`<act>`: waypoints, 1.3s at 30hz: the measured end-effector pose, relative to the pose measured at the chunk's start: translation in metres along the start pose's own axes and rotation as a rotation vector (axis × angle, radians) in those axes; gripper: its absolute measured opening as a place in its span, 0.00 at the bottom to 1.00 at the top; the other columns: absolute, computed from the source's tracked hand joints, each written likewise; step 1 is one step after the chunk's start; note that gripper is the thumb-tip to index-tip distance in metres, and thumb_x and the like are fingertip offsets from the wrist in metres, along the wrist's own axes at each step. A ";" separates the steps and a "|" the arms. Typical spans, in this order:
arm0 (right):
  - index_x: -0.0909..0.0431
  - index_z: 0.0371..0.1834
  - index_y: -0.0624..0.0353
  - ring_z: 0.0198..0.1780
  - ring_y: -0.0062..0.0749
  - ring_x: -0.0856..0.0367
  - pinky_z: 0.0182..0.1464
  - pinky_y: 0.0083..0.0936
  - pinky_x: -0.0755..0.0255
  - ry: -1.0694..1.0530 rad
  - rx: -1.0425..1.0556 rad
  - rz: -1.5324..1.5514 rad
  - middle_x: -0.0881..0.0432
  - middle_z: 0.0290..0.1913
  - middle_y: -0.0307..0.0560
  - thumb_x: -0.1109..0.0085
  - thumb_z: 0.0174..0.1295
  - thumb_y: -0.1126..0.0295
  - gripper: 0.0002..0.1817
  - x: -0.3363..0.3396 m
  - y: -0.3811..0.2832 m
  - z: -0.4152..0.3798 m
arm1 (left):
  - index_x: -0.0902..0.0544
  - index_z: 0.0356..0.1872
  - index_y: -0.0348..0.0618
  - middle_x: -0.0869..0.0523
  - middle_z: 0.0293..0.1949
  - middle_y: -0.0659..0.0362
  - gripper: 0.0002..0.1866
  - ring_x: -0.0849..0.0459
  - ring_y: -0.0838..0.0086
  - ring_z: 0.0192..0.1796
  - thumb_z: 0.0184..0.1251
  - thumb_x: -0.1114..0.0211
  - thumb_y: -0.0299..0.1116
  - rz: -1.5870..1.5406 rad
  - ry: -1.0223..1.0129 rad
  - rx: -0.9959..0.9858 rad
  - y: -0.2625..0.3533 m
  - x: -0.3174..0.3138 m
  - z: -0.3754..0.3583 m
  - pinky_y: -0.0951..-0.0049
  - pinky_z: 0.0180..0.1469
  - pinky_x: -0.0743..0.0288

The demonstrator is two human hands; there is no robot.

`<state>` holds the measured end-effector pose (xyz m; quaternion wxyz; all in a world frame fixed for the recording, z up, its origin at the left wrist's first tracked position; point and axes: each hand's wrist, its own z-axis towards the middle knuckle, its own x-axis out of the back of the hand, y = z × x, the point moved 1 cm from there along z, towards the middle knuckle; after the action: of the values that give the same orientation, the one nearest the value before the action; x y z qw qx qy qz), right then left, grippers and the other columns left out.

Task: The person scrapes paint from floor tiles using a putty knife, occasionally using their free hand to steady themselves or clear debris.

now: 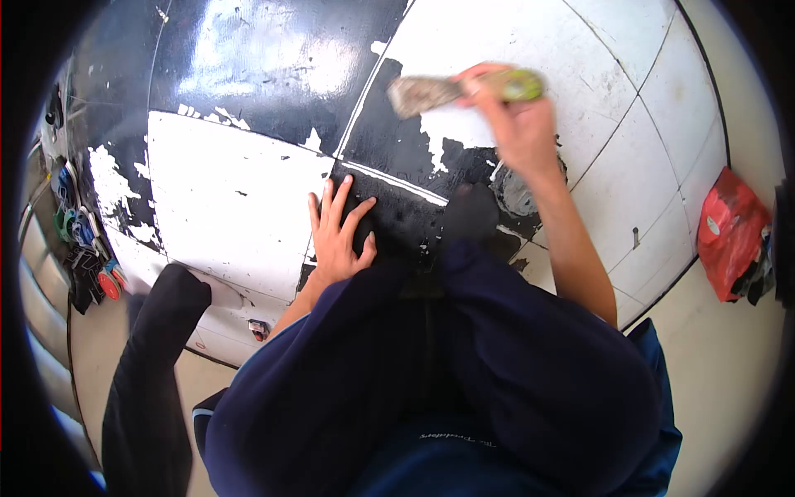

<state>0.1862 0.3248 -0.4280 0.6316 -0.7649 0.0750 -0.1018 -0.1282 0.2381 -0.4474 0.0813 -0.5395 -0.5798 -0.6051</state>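
My right hand point(522, 124) grips the handle of a scraper point(426, 94), whose wide, dirty blade points left above the tiled floor; the handle has a yellow-green end. My left hand point(335, 240) lies with fingers spread on black floor beside a white tile point(236, 199). Between the hands runs a patch of black coating point(397, 132) with ragged edges, crossed by white lines. A round grey metal piece point(517, 195) sits in the floor below my right wrist.
Another person's dark-clad leg point(157, 364) stands at the lower left. A red plastic bag point(730, 232) lies at the far right. Assorted footwear point(79, 232) is piled at the far left. A small object point(259, 330) rests near the platform's lower edge.
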 end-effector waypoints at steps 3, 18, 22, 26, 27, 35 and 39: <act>0.14 0.47 0.68 0.39 0.22 0.14 0.43 0.20 0.19 -0.182 0.038 -0.155 0.11 0.40 0.42 0.33 0.69 0.70 0.11 -0.006 -0.024 -0.005 | 0.17 0.63 0.53 0.35 0.79 0.47 0.30 0.45 0.42 0.82 0.53 0.37 0.37 0.009 -0.006 0.003 0.000 0.002 0.000 0.32 0.79 0.64; 0.15 0.43 0.69 0.39 0.18 0.15 0.43 0.17 0.21 0.088 -0.005 -0.065 0.12 0.38 0.42 0.34 0.69 0.74 0.07 0.030 -0.039 0.005 | 0.18 0.64 0.53 0.35 0.79 0.46 0.30 0.46 0.43 0.83 0.54 0.36 0.38 -0.024 0.006 -0.010 -0.005 -0.001 0.000 0.33 0.80 0.66; 0.16 0.44 0.72 0.43 0.28 0.12 0.47 0.23 0.17 -0.008 -0.102 -0.008 0.13 0.50 0.50 0.40 0.71 0.78 0.06 0.005 -0.017 -0.001 | 0.18 0.64 0.53 0.35 0.79 0.46 0.30 0.46 0.43 0.82 0.55 0.37 0.38 -0.031 0.008 0.001 -0.002 -0.001 -0.002 0.34 0.80 0.67; 0.15 0.44 0.67 0.39 0.15 0.16 0.42 0.16 0.22 -0.020 0.042 -0.194 0.12 0.38 0.40 0.33 0.69 0.73 0.07 0.014 -0.035 0.005 | 0.18 0.64 0.53 0.35 0.79 0.46 0.30 0.47 0.43 0.83 0.55 0.37 0.38 -0.034 0.000 -0.012 -0.004 0.000 -0.001 0.33 0.80 0.67; 0.15 0.44 0.66 0.38 0.14 0.18 0.41 0.17 0.22 0.076 0.027 -0.081 0.13 0.36 0.38 0.33 0.69 0.72 0.07 0.016 -0.040 0.007 | 0.18 0.64 0.53 0.35 0.79 0.46 0.30 0.47 0.43 0.83 0.55 0.37 0.38 -0.032 -0.002 -0.012 -0.005 0.000 -0.001 0.33 0.80 0.67; 0.17 0.51 0.70 0.43 0.24 0.13 0.46 0.19 0.19 -0.114 0.000 -0.200 0.11 0.48 0.49 0.39 0.72 0.76 0.09 0.011 -0.032 0.003 | 0.18 0.64 0.53 0.36 0.79 0.46 0.30 0.47 0.43 0.83 0.56 0.37 0.38 -0.021 0.005 -0.020 -0.005 -0.001 -0.001 0.33 0.80 0.68; 0.16 0.44 0.69 0.42 0.17 0.17 0.46 0.19 0.21 0.057 0.060 -0.035 0.12 0.40 0.41 0.33 0.68 0.74 0.08 0.019 -0.064 0.010 | 0.18 0.64 0.53 0.36 0.79 0.46 0.29 0.48 0.43 0.83 0.56 0.37 0.39 -0.040 0.004 -0.017 -0.006 -0.002 -0.001 0.33 0.80 0.68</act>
<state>0.2059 0.3424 -0.3664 0.6501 -0.7436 0.0762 -0.1367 -0.1323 0.2378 -0.4518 0.0656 -0.5272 -0.5853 -0.6125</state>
